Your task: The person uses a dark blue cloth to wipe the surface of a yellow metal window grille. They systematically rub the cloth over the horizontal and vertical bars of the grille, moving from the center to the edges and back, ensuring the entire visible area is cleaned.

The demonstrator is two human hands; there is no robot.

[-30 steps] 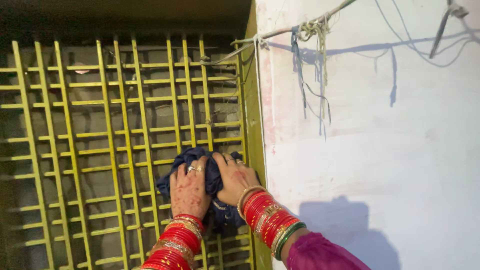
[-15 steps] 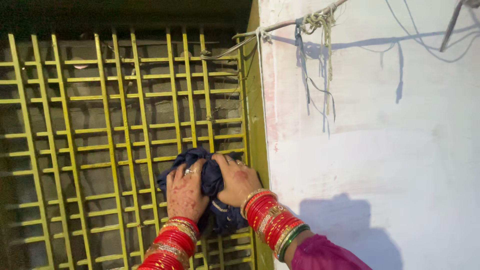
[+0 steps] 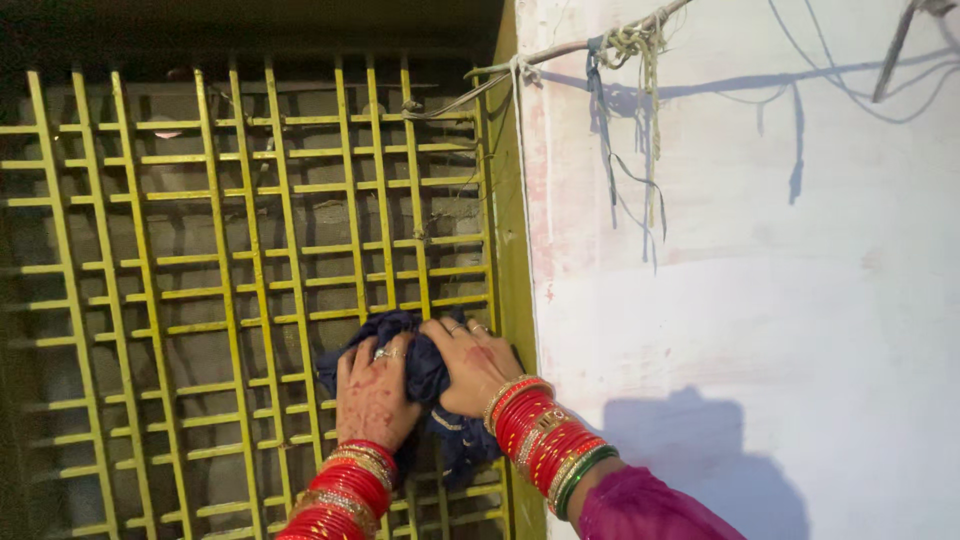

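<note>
- Two hands press a dark blue cloth (image 3: 428, 372) against a yellow metal window grille (image 3: 250, 290).
- The cloth is deep navy, soft and crumpled into folds. One bunch bulges up between the two hands, above the fingertips, and a looser tail hangs down below the wrists, showing a thin pale stripe near its lower edge.
- The left hand (image 3: 372, 392) lies flat on the cloth, fingers (image 3: 362, 358) stretched upward and close together, pressing rather than clenching. A ring sits on one finger, and reddish-brown henna patterns cover the back of the hand.
- The right hand (image 3: 470, 362) is just beside it, its fingers (image 3: 447, 330) curled over the top of the bunched cloth and gripping it. Rings show on two fingers.
- Both wrists wear thick stacks of red and gold bangles (image 3: 535, 432); the right stack ends in green ones, next to a magenta sleeve (image 3: 650, 510).
- Just right of the right-hand fingers runs the grille's yellow-green frame (image 3: 508, 250), then a whitewashed wall (image 3: 760, 300).
- Well above the fingers, a thin rod (image 3: 570, 48) with knotted string and blue threads crosses the wall's top.
</note>
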